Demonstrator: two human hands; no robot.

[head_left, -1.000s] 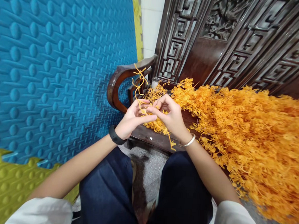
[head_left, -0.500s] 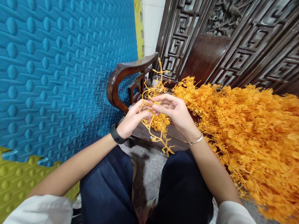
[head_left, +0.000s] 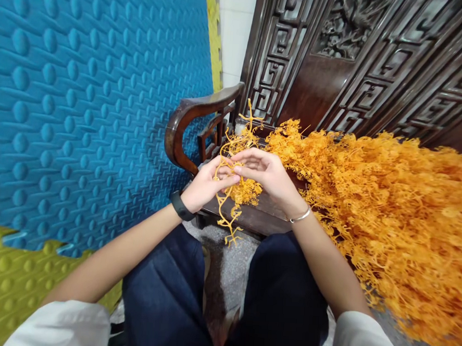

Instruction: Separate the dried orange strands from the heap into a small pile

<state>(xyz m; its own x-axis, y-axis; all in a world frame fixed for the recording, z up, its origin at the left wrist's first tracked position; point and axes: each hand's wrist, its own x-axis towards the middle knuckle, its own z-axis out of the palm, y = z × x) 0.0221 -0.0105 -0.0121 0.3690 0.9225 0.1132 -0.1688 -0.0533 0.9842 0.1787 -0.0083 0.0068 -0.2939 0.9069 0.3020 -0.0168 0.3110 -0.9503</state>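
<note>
An orange plastic branching stem [head_left: 228, 222] hangs from between my two hands, its thin forked end dangling above the floor. My left hand [head_left: 210, 185] pinches it, thumb and fingers pressed together. Facing it, my right hand [head_left: 268, 172] has its thumb and fingertips closed on the same stem. The exact grip points are partly hidden by the fingers. Behind the hands, a small heap of orange sprigs [head_left: 249, 192] lies on the dark wooden seat [head_left: 269, 214]. One forked sprig [head_left: 251, 117] sticks up beyond my fingers.
A large pile of orange plastic foliage [head_left: 400, 214] spreads along the right. The bench's curved wooden armrest [head_left: 187, 113] stands left of my hands, its carved backrest [head_left: 323, 79] behind. A blue foam mat [head_left: 82, 106] fills the left side, with a yellow-green mat [head_left: 20, 285] below.
The dangling end of the stem has swung left and now hangs more steeply. The upright sprig has dropped slightly. Both hands stay close together, shifting only a little.
</note>
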